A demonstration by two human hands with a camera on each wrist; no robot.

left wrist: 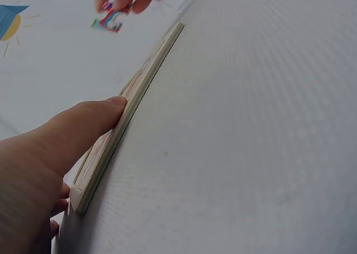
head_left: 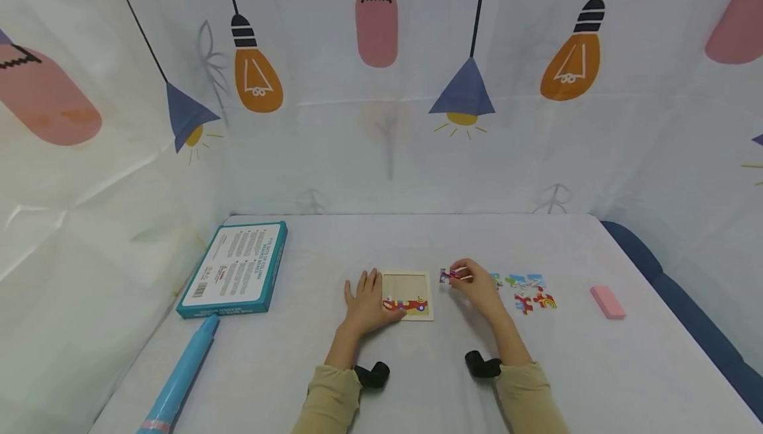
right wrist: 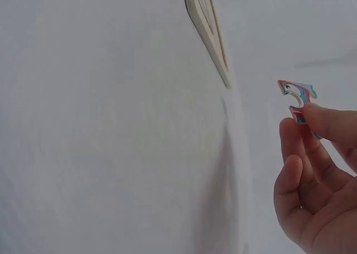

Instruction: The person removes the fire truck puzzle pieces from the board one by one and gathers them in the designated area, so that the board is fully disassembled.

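Observation:
A small wooden puzzle tray (head_left: 405, 287) lies flat on the white table, with joined pieces (head_left: 412, 305) along its lower edge. My left hand (head_left: 365, 308) rests at the tray's left side, fingers spread and thumb across the lower edge; in the left wrist view the thumb (left wrist: 92, 117) presses on the rim. Just right of the tray, my right hand (head_left: 477, 288) pinches a colourful jigsaw piece (right wrist: 301, 95) between thumb and fingers, held above the table. Several loose jigsaw pieces (head_left: 545, 299) lie beyond the right hand, partly hidden by it.
At the left stands a flat teal box (head_left: 232, 265) with printed text on white. Below it lies a long blue marker-shaped tube (head_left: 181, 371). A pink block (head_left: 608, 302) sits at the right. Something dark blue and padded (head_left: 685, 301) runs past the table's right edge.

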